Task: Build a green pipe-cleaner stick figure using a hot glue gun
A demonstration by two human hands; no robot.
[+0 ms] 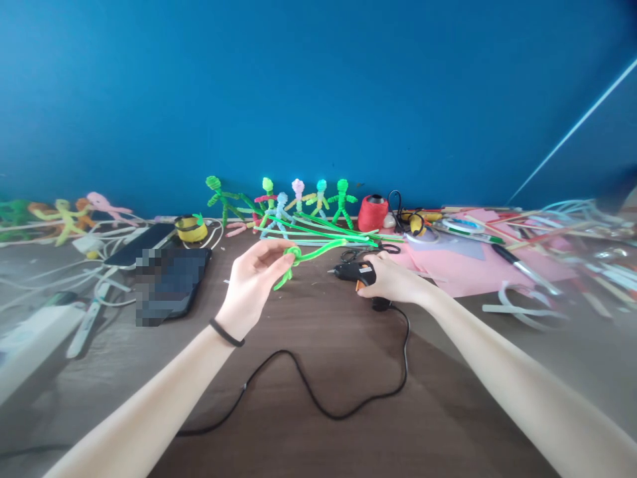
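Note:
Between the thumb and fingers of my left hand (261, 275) is a bright green pipe cleaner (321, 251), coiled near the fingertips, with one long end pointing right and a shorter end hanging down. My right hand (388, 279) is wrapped round a black glue gun (354, 271) with an orange trigger; its nozzle points left toward the green piece without touching it. A black cord (338, 417) runs from the gun across the table. Loose green pipe cleaners (333, 229) lie behind both hands.
Pipe-cleaner figures (342, 199) stand along the blue wall. Phones (174, 282) and white cables are at the left. Black scissors (351, 255), a red spool (373, 212), pink sheets (448, 269), a pen (525, 269) and sticks lie behind and right.

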